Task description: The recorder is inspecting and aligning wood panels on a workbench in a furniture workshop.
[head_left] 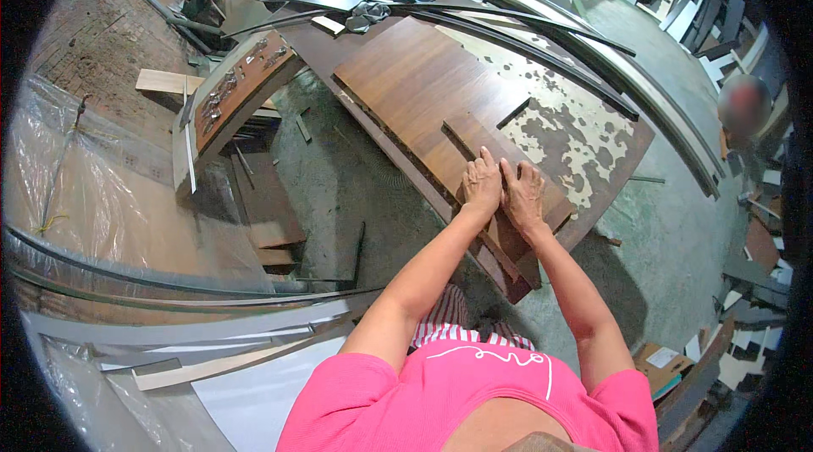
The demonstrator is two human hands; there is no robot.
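Observation:
A brown wood-grain panel [398, 71] lies on a work table in front of me. My left hand [483, 185] rests on its near part, fingers stretched forward over the surface. Close beside it, my right hand [523, 195] lies on the panel too, fingers apart and slightly bent. Just ahead of my left fingertips is a narrow dark strip [460, 140]. The undersides of both hands are hidden, and I make out nothing held in either. A second short dark strip [513, 112] sits farther off, at the panel's right edge.
The tabletop [584, 126] shows patchy cream and brown beside the panel. Long dark rails [542, 58] run along its far right side. To the left stands a curved board [241, 88] with metal fittings. Offcuts [754, 350] are piled at the right.

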